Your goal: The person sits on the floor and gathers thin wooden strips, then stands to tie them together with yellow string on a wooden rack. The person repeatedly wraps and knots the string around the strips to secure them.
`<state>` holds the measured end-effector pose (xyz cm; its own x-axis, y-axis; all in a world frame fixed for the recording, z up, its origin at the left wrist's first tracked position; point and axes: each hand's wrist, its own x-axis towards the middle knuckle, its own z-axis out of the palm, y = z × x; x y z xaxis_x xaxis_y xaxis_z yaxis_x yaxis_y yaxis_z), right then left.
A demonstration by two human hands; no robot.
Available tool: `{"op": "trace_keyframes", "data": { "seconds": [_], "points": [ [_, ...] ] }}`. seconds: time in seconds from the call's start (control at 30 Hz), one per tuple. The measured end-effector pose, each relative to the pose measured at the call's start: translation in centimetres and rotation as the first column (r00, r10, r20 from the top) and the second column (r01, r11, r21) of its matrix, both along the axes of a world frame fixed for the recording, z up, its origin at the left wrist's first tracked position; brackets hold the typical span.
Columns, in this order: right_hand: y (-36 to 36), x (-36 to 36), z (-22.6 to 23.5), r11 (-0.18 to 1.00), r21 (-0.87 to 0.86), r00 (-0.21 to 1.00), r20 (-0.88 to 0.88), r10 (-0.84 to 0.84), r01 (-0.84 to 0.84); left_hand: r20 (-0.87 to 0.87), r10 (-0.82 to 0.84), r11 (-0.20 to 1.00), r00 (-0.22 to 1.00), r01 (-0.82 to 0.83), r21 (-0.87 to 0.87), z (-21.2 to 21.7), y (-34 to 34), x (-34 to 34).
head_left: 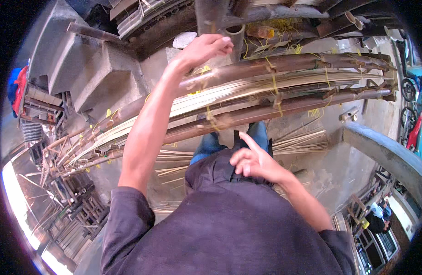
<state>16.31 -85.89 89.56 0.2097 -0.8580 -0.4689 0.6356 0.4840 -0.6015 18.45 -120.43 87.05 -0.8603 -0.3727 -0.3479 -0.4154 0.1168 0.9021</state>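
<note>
My left hand (pixel 202 51) is raised past the far long brown pole (pixel 247 71), which looks like bamboo. Its fingers are bent together and slightly blurred; whatever they may pinch does not show. Close to my waist is my right hand (pixel 257 163), its index finger stretched out and the other fingers curled in. Anything inside that curl is hidden. Beside it a black strap-like piece (pixel 236 140) hangs. Pale split strips (pixel 206 98) lie lengthwise between the far pole and a near pole (pixel 238 117). Yellow twine (pixel 274 81) is tied around the poles at several places.
More loose strips (pixel 302 141) lie on the concrete floor around my legs. A grey concrete block (pixel 108 68) stands at the far left. Several poles and pipes (pixel 337 24) are stacked at the back. A beam (pixel 387 146) and bicycles (pixel 408 98) are at the right.
</note>
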Motion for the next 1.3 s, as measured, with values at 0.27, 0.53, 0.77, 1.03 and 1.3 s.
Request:
{"op": "trace_keyframes", "data": {
  "seconds": [0.27,0.53,0.77,1.03,1.3],
  "points": [
    [-10.9,1.6,8.0,0.945,-0.208,0.172,-0.971,-0.168,-0.252,-0.002,0.026,0.895,1.0,-0.024,-0.445,2.0,7.5,14.6],
    [-29.4,-1.2,7.8,0.743,-0.144,0.094,-0.99,-0.108,-0.653,-0.117,0.188,0.766,0.975,-0.22,-0.604,-1.7,10.6,14.5],
    [-23.2,2.3,5.1,0.972,-0.211,0.76,-0.614,-0.213,0.102,0.097,0.262,0.812,0.96,-0.165,-0.56,-0.9,10.4,14.9],
    [-11.2,9.3,-6.9,0.818,-0.064,0.294,-0.947,0.131,-0.571,-0.149,0.305,0.951,0.941,-0.291,0.107,4.5,7.6,9.1],
    [-9.9,4.4,-4.4,0.714,-0.601,0.363,-0.795,-0.486,-0.36,0.297,0.277,0.91,0.914,-0.348,0.224,-8.3,-2.4,5.2]
  ]
}}
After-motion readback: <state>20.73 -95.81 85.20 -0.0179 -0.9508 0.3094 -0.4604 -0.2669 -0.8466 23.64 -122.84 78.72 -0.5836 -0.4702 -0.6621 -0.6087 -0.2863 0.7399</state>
